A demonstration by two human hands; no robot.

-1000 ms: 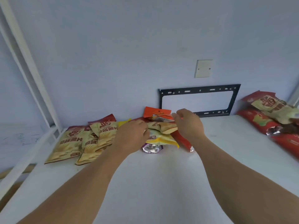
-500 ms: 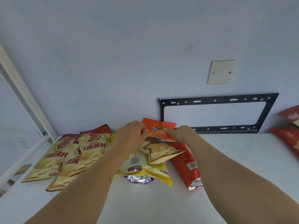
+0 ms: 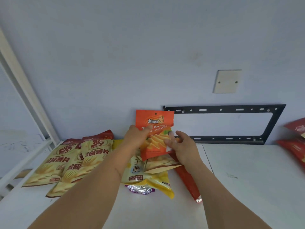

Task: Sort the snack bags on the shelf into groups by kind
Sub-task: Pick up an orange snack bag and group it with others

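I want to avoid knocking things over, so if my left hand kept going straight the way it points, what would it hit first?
Probably the wall. The left hand points up and away, gripping the orange bag, and only wall shows beyond, though depth is unclear.

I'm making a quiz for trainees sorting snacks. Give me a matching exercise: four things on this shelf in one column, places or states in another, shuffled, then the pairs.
Things:
1. orange bag
2. purple foil bag
3. tan chip bags
4. long red bag

Places or states:
A. lying flat in a group at the left
B. held up by both hands
C. at the bottom of the middle pile, only its edge showing
D. lying flat, partly under the right forearm

Pairs: 1-B, 2-C, 3-A, 4-D
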